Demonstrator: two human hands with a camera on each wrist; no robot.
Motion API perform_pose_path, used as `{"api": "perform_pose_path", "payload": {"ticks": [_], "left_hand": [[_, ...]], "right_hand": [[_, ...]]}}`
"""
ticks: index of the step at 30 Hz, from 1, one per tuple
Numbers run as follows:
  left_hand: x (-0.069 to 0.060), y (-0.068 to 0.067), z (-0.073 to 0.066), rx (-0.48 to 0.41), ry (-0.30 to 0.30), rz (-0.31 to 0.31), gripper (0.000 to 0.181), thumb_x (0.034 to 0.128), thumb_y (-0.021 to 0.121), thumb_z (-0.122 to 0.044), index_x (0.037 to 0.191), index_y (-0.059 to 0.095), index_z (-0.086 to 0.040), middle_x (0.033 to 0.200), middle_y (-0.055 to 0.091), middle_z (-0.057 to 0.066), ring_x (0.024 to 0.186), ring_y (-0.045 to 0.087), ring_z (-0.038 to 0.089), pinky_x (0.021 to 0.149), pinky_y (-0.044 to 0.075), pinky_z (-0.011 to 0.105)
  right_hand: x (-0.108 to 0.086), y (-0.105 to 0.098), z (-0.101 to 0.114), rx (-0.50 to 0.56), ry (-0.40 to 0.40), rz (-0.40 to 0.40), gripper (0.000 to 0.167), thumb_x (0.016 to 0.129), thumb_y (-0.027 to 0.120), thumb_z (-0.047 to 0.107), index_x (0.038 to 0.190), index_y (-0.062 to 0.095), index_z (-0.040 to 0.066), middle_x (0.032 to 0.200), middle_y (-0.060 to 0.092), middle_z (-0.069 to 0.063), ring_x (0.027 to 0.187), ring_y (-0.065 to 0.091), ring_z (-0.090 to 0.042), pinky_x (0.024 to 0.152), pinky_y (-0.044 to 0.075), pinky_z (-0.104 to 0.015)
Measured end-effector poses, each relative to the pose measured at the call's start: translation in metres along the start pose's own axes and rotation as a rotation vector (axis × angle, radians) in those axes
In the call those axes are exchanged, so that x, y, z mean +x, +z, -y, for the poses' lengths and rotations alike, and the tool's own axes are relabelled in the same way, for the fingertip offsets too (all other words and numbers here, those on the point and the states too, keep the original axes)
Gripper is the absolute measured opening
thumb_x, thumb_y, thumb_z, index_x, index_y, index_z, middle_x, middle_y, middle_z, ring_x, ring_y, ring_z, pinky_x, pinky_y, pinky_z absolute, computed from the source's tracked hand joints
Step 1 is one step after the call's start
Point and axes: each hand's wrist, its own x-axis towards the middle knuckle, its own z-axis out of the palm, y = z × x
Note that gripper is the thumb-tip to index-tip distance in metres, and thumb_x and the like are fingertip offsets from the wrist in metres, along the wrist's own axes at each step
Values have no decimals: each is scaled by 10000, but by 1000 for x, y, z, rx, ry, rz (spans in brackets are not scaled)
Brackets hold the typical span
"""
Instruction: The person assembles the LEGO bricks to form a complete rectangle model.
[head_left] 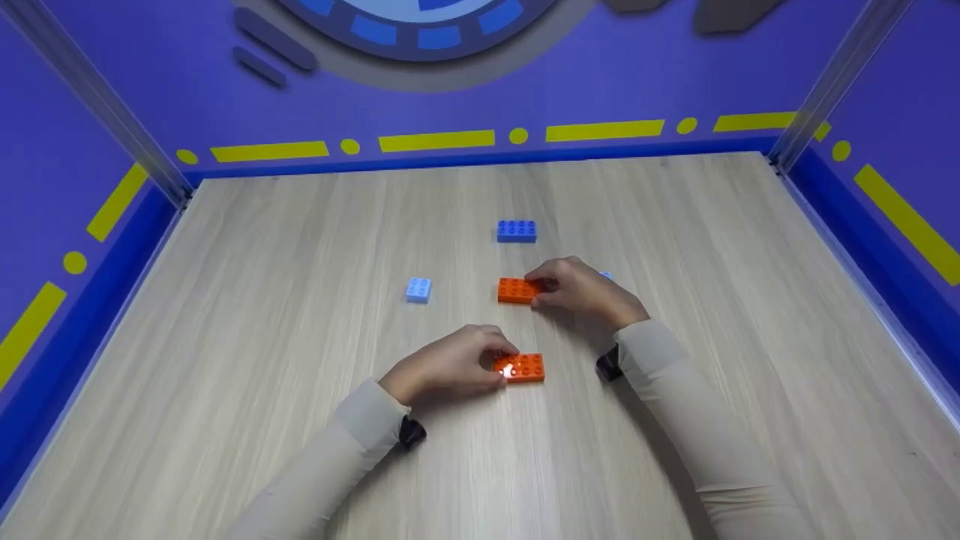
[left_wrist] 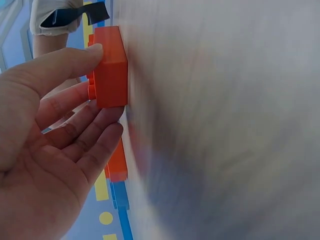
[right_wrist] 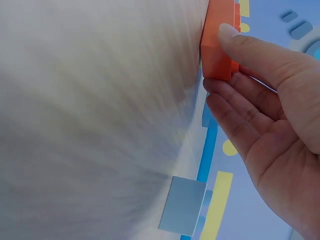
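Note:
My left hand [head_left: 450,364] grips the left end of the nearer orange toy brick [head_left: 531,367], which lies flat on the table, studs up. In the left wrist view, the thumb is on the near side of that orange brick [left_wrist: 111,75] and the fingers reach behind it. Farther back, my right hand [head_left: 585,291] pinches the right end of a second orange brick [head_left: 514,290]. The right wrist view shows the thumb against this brick's side [right_wrist: 218,47], fingers at its end and far side. The two orange bricks are apart, one behind the other.
A dark blue brick [head_left: 516,232] lies behind the far orange one. To the left is a small light blue brick [head_left: 418,290]. Another light blue brick [right_wrist: 183,206] is mostly hidden behind my right hand in the head view. Purple panels [head_left: 420,112] wall the wooden table [head_left: 300,247].

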Motion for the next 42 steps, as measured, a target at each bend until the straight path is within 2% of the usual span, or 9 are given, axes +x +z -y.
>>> {"api": "perform_pose_path", "payload": {"ticks": [7, 14, 26, 34, 42], "left_hand": [[-1, -4, 4, 3, -26, -16, 369, 831, 705, -128, 1197, 672, -101, 1103, 651, 15, 1005, 570, 140, 925, 468, 300], [-1, -6, 8, 9, -47, -25, 367, 844, 696, -124, 1209, 664, -98, 1131, 646, 19, 1040, 573, 147, 949, 467, 317], [-1, -11, 11, 12, -96, -38, 361, 857, 685, -120, 1217, 663, -99, 1151, 638, 31, 1059, 568, 160, 966, 457, 334], [-2, -14, 17, 0, -97, -56, 358, 853, 684, -109, 1210, 666, -93, 1125, 637, 31, 1016, 554, 158, 928, 458, 329], [-2, -16, 19, 7, -129, -61, 363, 859, 681, -126, 1221, 661, -112, 1121, 630, 14, 998, 542, 142, 906, 462, 319]], "right_hand": [[-5, -2, -1, 32, 8, 20, 405, 844, 736, 151, 1221, 655, 30, 1213, 661, -137, 1118, 611, -262, 983, 483, -414], [-10, -3, -2, 57, -3, 26, 402, 837, 742, 140, 1213, 660, 26, 1180, 675, -135, 1074, 628, -248, 956, 501, -408], [-20, -8, -2, 42, -15, 40, 389, 825, 754, 138, 1197, 678, 54, 1158, 691, -95, 1052, 639, -224, 945, 510, -402], [-27, -10, -5, 49, -44, 55, 369, 830, 746, 130, 1185, 683, 51, 1155, 689, -102, 1058, 637, -233, 943, 509, -407], [-33, -11, -6, 46, -53, 67, 379, 824, 756, 158, 1182, 687, 56, 1154, 694, -98, 1061, 644, -238, 932, 514, -409]]}}
